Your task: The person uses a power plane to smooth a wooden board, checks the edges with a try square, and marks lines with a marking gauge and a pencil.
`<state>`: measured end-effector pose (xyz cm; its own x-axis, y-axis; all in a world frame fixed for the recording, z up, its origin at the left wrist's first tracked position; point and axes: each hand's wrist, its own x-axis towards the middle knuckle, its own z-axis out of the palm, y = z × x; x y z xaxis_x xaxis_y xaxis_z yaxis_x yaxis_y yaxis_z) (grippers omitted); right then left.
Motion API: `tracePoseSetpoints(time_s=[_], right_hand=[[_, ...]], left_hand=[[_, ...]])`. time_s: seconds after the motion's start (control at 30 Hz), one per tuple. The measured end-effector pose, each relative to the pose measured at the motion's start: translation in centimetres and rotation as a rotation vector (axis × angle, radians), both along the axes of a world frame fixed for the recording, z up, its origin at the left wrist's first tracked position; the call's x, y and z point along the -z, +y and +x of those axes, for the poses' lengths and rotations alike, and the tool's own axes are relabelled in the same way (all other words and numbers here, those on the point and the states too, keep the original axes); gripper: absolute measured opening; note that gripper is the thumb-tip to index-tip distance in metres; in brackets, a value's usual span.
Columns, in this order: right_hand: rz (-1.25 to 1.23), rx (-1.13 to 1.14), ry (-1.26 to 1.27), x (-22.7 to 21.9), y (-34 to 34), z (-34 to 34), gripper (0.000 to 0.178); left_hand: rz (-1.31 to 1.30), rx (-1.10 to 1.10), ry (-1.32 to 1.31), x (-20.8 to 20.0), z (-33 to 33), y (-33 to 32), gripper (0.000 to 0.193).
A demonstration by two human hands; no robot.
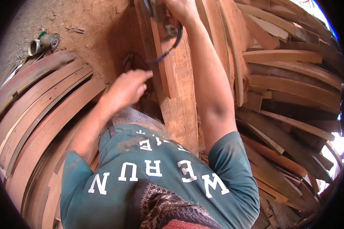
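At the top, my right hand is closed on the handle of a dark corded power tool, blurred and partly cut off by the frame edge. Its black cord loops down behind my wrist. Beneath the tool runs a narrow wooden strip, lying lengthwise on a thick wooden beam. My left hand is left of the strip with nothing visible in it. Its index finger stretches toward the strip's edge; the other fingers are loosely bent.
Curved boards are stacked at the left. More curved pieces pile up along the right, with long boards beside the beam. A small round machine and pliers lie on the sawdust-covered ground.
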<state>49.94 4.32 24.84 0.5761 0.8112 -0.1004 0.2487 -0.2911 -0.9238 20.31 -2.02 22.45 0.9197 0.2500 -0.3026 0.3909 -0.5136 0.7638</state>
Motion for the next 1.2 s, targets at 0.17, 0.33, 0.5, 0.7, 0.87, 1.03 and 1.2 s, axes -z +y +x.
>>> tracePoseSetpoints(time_s=[0.17,0.33,0.5,0.7,0.87,1.03,1.2], right_hand=[[-0.056,-0.025,0.027,1.1,-5.4,-2.5,0.024],[-0.152,-0.112,-0.228,0.8,-22.9,-8.8,0.025],[-0.413,0.075,0.046,-3.2,-37.5,-16.2,0.042],[-0.375,0.158,0.139,-2.8,-32.4,-14.4,0.016],[-0.273,0.156,0.064,-1.8,-20.4,-9.4,0.018],[-0.221,0.121,0.02,1.0,-7.7,-3.1,0.024],[-0.191,0.093,-0.145,0.3,5.4,2.2,0.023]], left_hand=[[0.242,-0.292,-0.192,-1.4,3.0,5.6,0.048],[0.394,-0.146,-0.377,-2.0,7.1,3.8,0.05],[0.07,0.338,-0.465,-1.2,6.9,-4.8,0.043],[0.438,0.501,-0.622,1.5,9.1,-0.8,0.046],[0.564,0.589,-0.436,2.1,13.9,10.2,0.045],[0.392,-0.078,-0.466,0.4,16.1,18.9,0.055],[0.281,-0.535,-0.309,4.0,10.5,21.4,0.065]])
